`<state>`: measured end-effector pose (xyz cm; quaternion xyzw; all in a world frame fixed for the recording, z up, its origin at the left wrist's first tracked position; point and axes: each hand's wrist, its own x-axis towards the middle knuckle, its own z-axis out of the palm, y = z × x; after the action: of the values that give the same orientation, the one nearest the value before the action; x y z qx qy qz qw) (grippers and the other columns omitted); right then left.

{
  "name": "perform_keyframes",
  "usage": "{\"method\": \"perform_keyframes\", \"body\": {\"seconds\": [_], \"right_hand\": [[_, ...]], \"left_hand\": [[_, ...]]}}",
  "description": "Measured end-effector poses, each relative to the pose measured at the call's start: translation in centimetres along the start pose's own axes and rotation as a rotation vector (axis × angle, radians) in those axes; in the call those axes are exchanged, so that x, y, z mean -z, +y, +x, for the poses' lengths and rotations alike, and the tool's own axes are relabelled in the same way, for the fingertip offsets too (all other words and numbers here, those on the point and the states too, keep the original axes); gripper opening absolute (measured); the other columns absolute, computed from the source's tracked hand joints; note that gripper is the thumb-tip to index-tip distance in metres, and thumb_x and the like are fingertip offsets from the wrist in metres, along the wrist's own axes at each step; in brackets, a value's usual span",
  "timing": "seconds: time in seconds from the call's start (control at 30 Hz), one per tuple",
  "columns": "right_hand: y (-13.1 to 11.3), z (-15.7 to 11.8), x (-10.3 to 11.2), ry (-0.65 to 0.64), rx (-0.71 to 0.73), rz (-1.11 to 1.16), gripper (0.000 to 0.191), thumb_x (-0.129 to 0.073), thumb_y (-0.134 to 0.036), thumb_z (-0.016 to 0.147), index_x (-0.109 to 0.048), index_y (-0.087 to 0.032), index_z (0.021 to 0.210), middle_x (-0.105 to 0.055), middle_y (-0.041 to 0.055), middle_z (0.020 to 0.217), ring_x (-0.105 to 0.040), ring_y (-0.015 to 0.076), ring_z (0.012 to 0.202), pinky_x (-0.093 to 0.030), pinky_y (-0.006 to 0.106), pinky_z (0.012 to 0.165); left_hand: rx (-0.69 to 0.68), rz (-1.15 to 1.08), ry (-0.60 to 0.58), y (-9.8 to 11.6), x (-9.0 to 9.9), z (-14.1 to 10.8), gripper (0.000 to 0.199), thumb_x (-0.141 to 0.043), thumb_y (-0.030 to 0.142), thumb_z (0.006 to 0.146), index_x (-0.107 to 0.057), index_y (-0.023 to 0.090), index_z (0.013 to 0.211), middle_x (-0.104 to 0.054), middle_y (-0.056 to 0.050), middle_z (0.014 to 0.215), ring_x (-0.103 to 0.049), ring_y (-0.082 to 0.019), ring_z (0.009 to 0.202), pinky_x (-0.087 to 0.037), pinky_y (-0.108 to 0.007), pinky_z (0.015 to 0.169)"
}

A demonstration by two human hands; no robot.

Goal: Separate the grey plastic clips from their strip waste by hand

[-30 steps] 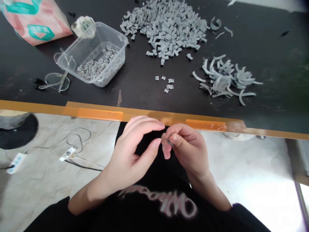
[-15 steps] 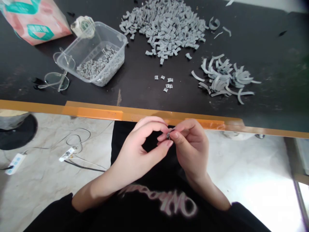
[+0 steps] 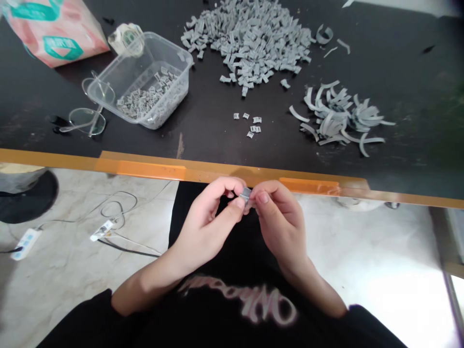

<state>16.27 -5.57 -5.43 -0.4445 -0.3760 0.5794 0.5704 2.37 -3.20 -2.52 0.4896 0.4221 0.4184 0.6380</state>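
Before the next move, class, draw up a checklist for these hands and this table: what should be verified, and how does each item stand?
1. Left hand grips the grey piece: ok.
2. Right hand grips it too: cannot tell, fingers hide the contact.
3. Tub upright and open: ok.
4. Small clips all inside the tub: not ok, several lie on the table.
5. Curved strips apart from the big heap: ok.

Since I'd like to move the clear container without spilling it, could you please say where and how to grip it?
I would pinch the clear container by its flared rim, coming from the right: the eyeglasses crowd its left end, and the right wall is unobstructed. Its open top and loose parts favour a level lift.
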Motion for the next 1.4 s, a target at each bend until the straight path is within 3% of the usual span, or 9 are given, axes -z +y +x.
{"method": "perform_keyframes", "body": {"seconds": [0.23,0.43,0.53,0.67,0.8,0.93,1.13,1.27,1.4], "right_hand": [[-0.5,0.1,0.3,0.070,0.052,-0.051,0.011,-0.061,-0.029,0.098,-0.065,-0.023,0.091,-0.068,-0.0032,0.064,-0.064,0.0128,0.056,-0.054,0.028,0.059],[-0.6,0.2,0.5,0.069,0.089,-0.086,0.011,-0.061,-0.027,0.098,-0.068,-0.024,0.090,-0.068,-0.0021,0.068,-0.063,0.0127,0.059,-0.054,0.027,0.059],[-1.1,-0.2,0.6,0.062,0.146,-0.203,0.004,-0.067,-0.025,0.094,-0.071,-0.027,0.095,-0.071,-0.0006,0.077,-0.065,0.0151,0.066,-0.056,0.031,0.065],[-2.3,-0.4,0.7,0.048,0.286,-0.474,0.018,-0.072,-0.018,0.089,-0.076,-0.032,0.100,-0.073,0.0025,0.095,-0.068,0.0209,0.085,-0.057,0.038,0.077],[-2.9,-0.2,0.8,0.012,0.315,-0.600,0.022,-0.073,-0.014,0.086,-0.078,-0.033,0.098,-0.073,0.0018,0.098,-0.068,0.0215,0.089,-0.057,0.037,0.079],[-3.2,0.4,1.4,-0.068,0.264,-0.653,0.012,-0.070,-0.017,0.089,-0.075,-0.029,0.091,-0.072,0.0020,0.091,-0.066,0.0212,0.085,-0.055,0.036,0.078],[-3.3,1.8,2.9,-0.387,0.014,-0.494,0.009,-0.064,-0.021,0.093,-0.065,-0.022,0.084,-0.063,0.0015,0.083,-0.057,0.0157,0.077,-0.048,0.028,0.070],[-2.3,1.8,2.8,-0.319,-0.168,-0.179,0.013,-0.067,-0.029,0.093,-0.064,-0.021,0.083,-0.059,-0.0005,0.077,-0.055,0.0137,0.072,-0.046,0.026,0.067],[-1.3,1.4,2.2,-0.194,-0.188,-0.032,0.008,-0.070,-0.027,0.092,-0.067,-0.021,0.087,-0.062,-0.0008,0.078,-0.057,0.0123,0.073,-0.049,0.026,0.070]], "left_hand": [[-0.015,0.103,0.094,0.7,0.1,-0.3,0.005,-0.065,0.024,0.093,-0.063,0.020,0.090,-0.065,-0.003,0.087,-0.063,-0.015,0.077,-0.056,-0.029,0.073],[-0.071,0.034,0.059,0.5,0.1,-0.2,0.008,-0.069,0.019,0.089,-0.062,0.020,0.085,-0.069,-0.002,0.084,-0.069,-0.015,0.078,-0.058,-0.029,0.076],[-0.083,0.064,0.045,0.4,0.2,-0.3,0.008,-0.069,0.020,0.090,-0.062,0.020,0.086,-0.072,-0.002,0.084,-0.071,-0.016,0.080,-0.059,-0.030,0.076],[-0.180,0.237,0.029,0.2,0.8,-0.4,0.003,-0.067,0.021,0.091,-0.064,0.021,0.090,-0.073,-0.003,0.089,-0.070,-0.016,0.084,-0.058,-0.029,0.076],[-0.307,0.418,0.017,-0.1,1.4,-0.4,0.007,-0.065,0.016,0.091,-0.065,0.022,0.095,-0.072,-0.003,0.092,-0.069,-0.017,0.089,-0.056,-0.030,0.079],[-0.356,0.602,-0.018,0.3,1.7,-0.1,0.009,-0.062,0.014,0.092,-0.065,0.023,0.093,-0.072,-0.001,0.091,-0.068,-0.018,0.089,-0.053,-0.033,0.083],[-0.329,0.735,-0.301,1.2,2.3,0.6,0.016,-0.053,0.012,0.096,-0.063,0.022,0.089,-0.072,-0.002,0.092,-0.065,-0.018,0.092,-0.051,-0.035,0.088],[-0.316,0.693,-0.311,1.4,2.4,0.8,0.017,-0.053,0.013,0.096,-0.063,0.021,0.085,-0.071,-0.003,0.093,-0.064,-0.018,0.089,-0.052,-0.034,0.085],[-0.229,0.589,-0.271,1.2,2.4,0.6,0.010,-0.056,0.015,0.095,-0.062,0.021,0.091,-0.071,-0.003,0.095,-0.067,-0.017,0.090,-0.053,-0.032,0.082]]}}
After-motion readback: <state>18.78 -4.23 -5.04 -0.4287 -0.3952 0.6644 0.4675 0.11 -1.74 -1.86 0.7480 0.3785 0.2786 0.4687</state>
